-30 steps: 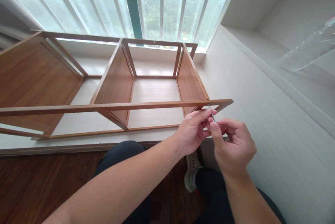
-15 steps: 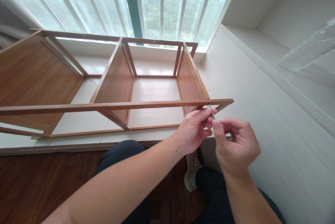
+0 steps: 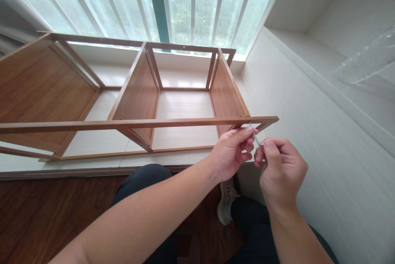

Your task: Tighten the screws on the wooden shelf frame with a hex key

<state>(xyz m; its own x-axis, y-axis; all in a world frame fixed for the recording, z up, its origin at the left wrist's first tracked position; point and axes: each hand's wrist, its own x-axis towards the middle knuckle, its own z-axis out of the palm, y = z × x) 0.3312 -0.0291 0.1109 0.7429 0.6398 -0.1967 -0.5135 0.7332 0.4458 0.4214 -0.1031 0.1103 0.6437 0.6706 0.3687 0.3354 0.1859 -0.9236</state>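
Observation:
A slim metal hex key (image 3: 256, 138) runs from the front rail of a wooden shelf frame (image 3: 173, 123) down to my right hand. Its upper end meets the rail near the right end, at a fastener too small to make out. My left hand (image 3: 233, 149) pinches the hex key's shaft close under the rail with thumb and fingers. My right hand (image 3: 282, 169) is closed, its thumb and forefinger gripping the bent lower end. The shelf frame lies on its side, with brown panels standing across it.
Beyond the frame is a barred window (image 3: 179, 9). A pale wall (image 3: 296, 103) rises close on the right, with a clear plastic-wrapped item (image 3: 367, 58) in a recess. Below are my knees, a shoe (image 3: 226, 202) and a dark wooden floor (image 3: 37, 214).
My right hand has shifted slightly right and rotated around the hex key, so its bent end now shows. My left hand keeps its pinch by the rail. The view has shifted slightly.

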